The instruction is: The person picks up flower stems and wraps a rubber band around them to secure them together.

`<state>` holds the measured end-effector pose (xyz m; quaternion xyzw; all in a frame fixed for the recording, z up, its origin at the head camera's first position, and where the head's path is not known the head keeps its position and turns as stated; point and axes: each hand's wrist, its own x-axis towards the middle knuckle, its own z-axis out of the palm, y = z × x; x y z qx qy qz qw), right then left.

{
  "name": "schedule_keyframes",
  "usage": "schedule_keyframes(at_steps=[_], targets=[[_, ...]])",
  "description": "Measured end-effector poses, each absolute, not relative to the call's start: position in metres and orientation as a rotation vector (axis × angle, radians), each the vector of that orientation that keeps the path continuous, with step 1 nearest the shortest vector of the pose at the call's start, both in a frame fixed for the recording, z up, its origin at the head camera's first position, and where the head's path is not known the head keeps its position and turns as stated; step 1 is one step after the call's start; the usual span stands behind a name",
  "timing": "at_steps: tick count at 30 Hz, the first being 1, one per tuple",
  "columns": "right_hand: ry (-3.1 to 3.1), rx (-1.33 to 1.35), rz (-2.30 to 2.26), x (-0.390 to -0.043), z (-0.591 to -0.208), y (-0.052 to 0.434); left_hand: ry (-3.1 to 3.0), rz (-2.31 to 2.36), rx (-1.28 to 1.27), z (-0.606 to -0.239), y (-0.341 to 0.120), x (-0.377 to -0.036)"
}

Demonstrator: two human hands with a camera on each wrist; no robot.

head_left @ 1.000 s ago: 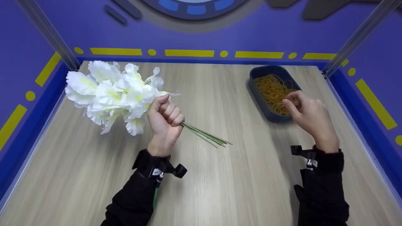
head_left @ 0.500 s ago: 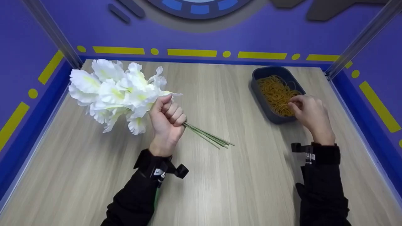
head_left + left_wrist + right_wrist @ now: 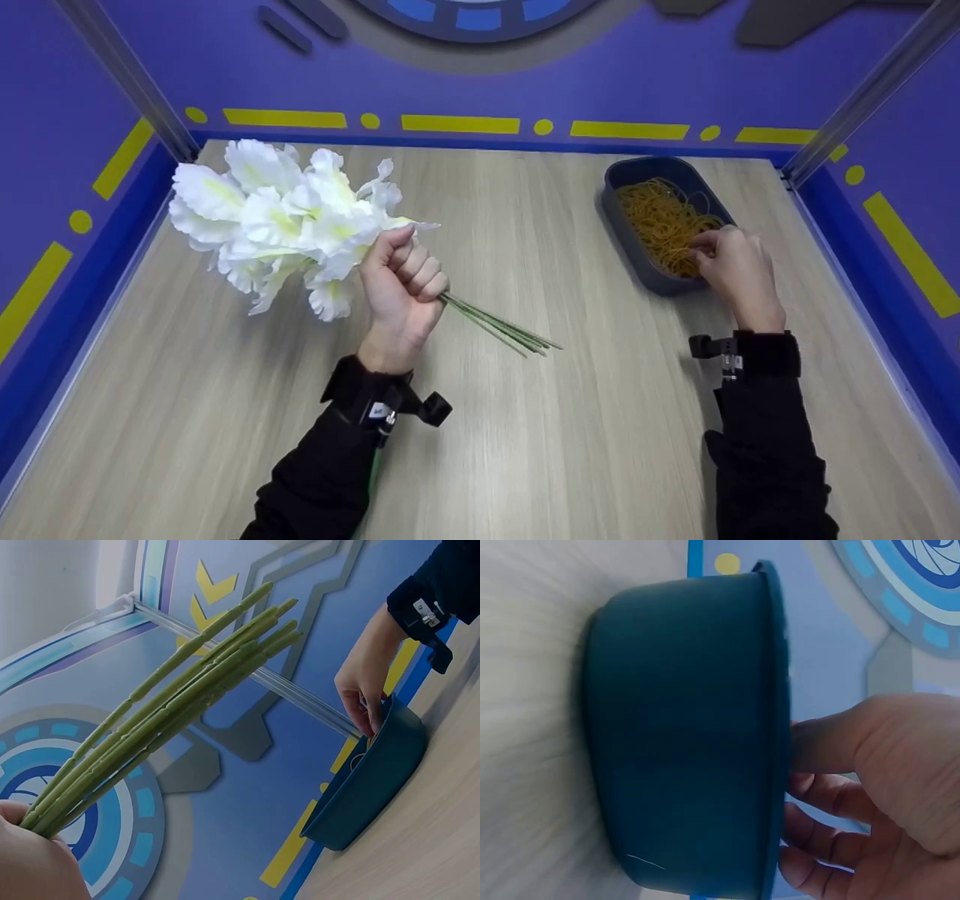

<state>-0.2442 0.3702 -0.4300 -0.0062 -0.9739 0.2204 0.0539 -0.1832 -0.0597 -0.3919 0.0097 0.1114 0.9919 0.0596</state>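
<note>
My left hand (image 3: pixel 405 300) grips a bunch of artificial white flowers (image 3: pixel 277 217) just below the blossoms. Its green stems (image 3: pixel 502 326) stick out past the fist to the lower right; in the left wrist view the stem ends (image 3: pixel 187 690) fan slightly apart. My right hand (image 3: pixel 739 274) reaches over the near right rim of a dark box (image 3: pixel 626 236), with thumb and fingertips down at the heap of tan rubber bands (image 3: pixel 664 221). In the right wrist view the box wall (image 3: pixel 690 727) hides the fingertips, and I cannot tell whether they pinch a band.
The box stands at the back right of the wood-grain table (image 3: pixel 525 435). Blue panels with yellow marks (image 3: pixel 457 125) enclose the table at the back and both sides. Metal posts (image 3: pixel 862 94) rise at the back corners.
My right hand has come down and slightly left, its fingertips going from above the rubber bands into the box. The left hand keeps its grip on the flowers, nearly still.
</note>
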Motion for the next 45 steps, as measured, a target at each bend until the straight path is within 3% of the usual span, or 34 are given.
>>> schedule_keyframes(at_steps=[45], targets=[[-3.078,-0.008,0.653,-0.259,-0.447,0.363,0.355,2.992,0.022,-0.392,-0.061,-0.183]])
